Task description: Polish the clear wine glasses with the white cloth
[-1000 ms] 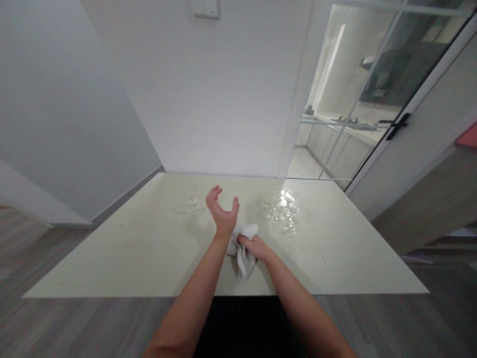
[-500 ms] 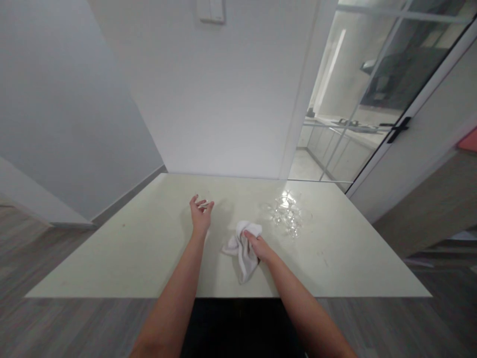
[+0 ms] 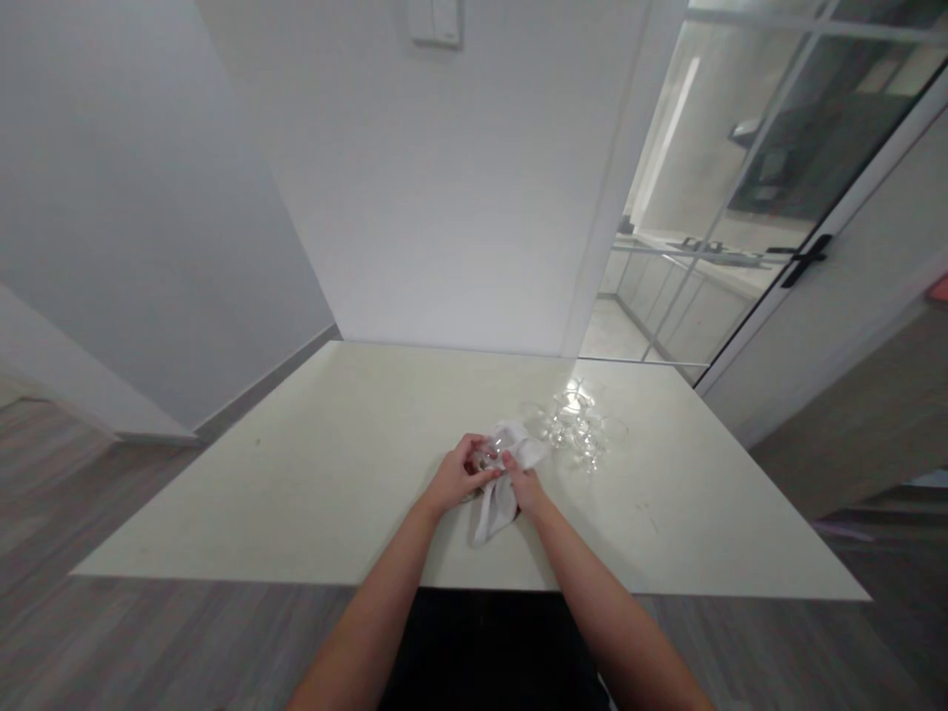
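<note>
A white cloth (image 3: 495, 512) is bunched in my right hand (image 3: 524, 486), whose thumb lies on top of it and whose other fingers are mostly hidden. My left hand (image 3: 459, 476) is closed round a small clear, shiny object (image 3: 486, 453), pressed up against the cloth. Its exact kind is too small and see-through to tell. The two hands are close together over the middle of the table. To their right lies a cluster of clear, glassy objects (image 3: 574, 427) with bright reflections, their separate outlines hard to make out.
The pale table (image 3: 296, 474) reaches to a white wall (image 3: 459, 217) at the back. On the right is a glass-paned door (image 3: 688, 247) with a black handle (image 3: 807, 260). A switch plate (image 3: 435, 22) is fixed high on the wall.
My left hand has come right and nearer, from above the table's left-middle to the cloth, bringing the clear object against it. My right hand stays on the cloth; the view has shifted slightly.
</note>
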A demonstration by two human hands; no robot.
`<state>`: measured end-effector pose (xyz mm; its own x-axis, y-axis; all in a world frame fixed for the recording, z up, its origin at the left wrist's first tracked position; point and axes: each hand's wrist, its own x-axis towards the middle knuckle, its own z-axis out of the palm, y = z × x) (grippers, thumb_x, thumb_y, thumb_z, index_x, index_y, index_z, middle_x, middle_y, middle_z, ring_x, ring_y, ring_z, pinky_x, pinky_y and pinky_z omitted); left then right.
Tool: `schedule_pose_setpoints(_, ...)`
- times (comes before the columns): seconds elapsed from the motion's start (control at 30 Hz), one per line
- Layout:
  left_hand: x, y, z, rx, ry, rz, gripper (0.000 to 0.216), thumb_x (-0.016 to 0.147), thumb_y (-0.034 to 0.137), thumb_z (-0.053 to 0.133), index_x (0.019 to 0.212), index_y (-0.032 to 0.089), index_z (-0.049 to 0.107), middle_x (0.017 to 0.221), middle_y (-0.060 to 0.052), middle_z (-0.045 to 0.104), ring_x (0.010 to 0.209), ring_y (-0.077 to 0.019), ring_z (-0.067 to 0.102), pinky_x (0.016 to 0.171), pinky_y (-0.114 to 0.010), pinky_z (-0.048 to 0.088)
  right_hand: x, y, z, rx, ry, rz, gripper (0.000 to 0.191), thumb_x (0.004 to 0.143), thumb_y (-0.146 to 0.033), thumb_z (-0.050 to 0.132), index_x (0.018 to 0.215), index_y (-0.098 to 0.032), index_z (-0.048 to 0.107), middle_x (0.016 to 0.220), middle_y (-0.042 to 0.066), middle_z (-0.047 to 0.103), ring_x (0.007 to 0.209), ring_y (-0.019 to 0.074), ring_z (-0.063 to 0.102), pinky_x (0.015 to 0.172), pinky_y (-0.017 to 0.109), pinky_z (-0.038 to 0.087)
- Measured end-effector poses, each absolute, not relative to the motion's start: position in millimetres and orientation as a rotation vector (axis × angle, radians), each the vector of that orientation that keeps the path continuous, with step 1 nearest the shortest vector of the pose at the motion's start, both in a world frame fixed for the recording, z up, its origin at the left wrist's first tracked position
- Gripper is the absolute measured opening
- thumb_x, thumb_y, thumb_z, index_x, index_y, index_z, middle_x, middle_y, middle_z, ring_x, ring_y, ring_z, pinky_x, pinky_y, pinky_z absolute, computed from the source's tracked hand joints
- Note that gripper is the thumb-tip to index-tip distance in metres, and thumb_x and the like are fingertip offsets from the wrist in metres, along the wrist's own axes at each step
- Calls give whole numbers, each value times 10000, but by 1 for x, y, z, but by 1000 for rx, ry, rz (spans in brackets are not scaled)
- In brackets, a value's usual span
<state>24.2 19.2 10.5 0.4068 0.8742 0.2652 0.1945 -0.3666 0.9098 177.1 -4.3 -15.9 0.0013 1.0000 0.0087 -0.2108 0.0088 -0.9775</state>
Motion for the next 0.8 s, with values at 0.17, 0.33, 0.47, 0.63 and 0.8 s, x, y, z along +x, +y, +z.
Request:
schedule_pose_setpoints(0.17,21,17,20,2047,950,967,516,795,432,629,1261,229,538,872,-22,565,700,-135,521,652,-259,456,178,-7,-11,-960,-1101,1180,434,694,-455,710,1033,-186,672,1096,90,698,1048,240,636,1008,414,439)
schedule_pose_setpoints(0.33,23,12,23,2065,950,1017,550,815,394,599,1324,239,462,976,-42,571,776,-149,547,757,-300,488,177,-4,-9,-1009,-809,1239,460,690,-446,709,1041,-157,637,1049,106,713,949,251,676,878,396,528)
schedule_pose_setpoints(0.47,25,12,18,2030,962,1075,326,848,360,547,1141,218,541,1014,-51,588,782,-142,566,745,-286,490,179,-1,-7,-1011,-577,1258,489,679,-499,700,1016,-155,614,988,112,725,884,262,693,801,387,556)
schedule_pose_setpoints(0.63,23,19,12,1925,1025,1145,258,886,393,458,907,192,619,887,-47,586,645,-123,541,580,-244,461,179,0,-7,-849,-663,1336,734,693,-804,412,982,-166,634,994,126,721,1080,280,630,912,401,506)
schedule_pose_setpoints(0.8,17,24,9,1651,1048,1239,361,879,457,444,817,158,637,742,-14,574,438,-76,430,409,-217,339,179,-1,-2,-769,-789,1293,831,730,-833,238,1067,-184,634,1109,119,682,1176,264,565,1019,411,417)
